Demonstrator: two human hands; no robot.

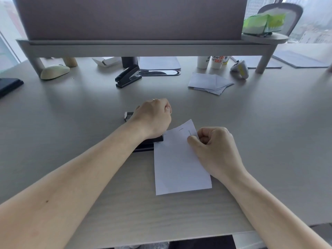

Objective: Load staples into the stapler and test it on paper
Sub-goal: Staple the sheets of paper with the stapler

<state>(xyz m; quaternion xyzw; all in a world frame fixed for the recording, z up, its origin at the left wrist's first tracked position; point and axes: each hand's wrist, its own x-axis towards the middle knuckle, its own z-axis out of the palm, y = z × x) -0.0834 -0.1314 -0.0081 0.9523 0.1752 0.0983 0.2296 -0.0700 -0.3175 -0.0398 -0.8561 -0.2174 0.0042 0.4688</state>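
A black stapler (pixel 149 143) lies on the desk in the middle of the head view, mostly covered by my left hand (pixel 152 117), which presses down on it with fingers curled. A white sheet of paper (pixel 177 168) lies to its right, its upper left edge at the stapler's mouth. Two staples show near the sheet's top corner. My right hand (pixel 213 150) pinches the paper's upper right edge. A small black staple box (pixel 128 116) peeks out behind my left hand.
A second black stapler (pixel 128 76) stands farther back, under the monitor riser (pixel 143 45). Folded white papers (pixel 209 83) lie at the back right, near cups (pixel 210 62) and a white controller (pixel 240 68). A beige mouse (pixel 54 71) sits back left, a dark object (pixel 9 86) at the left edge.
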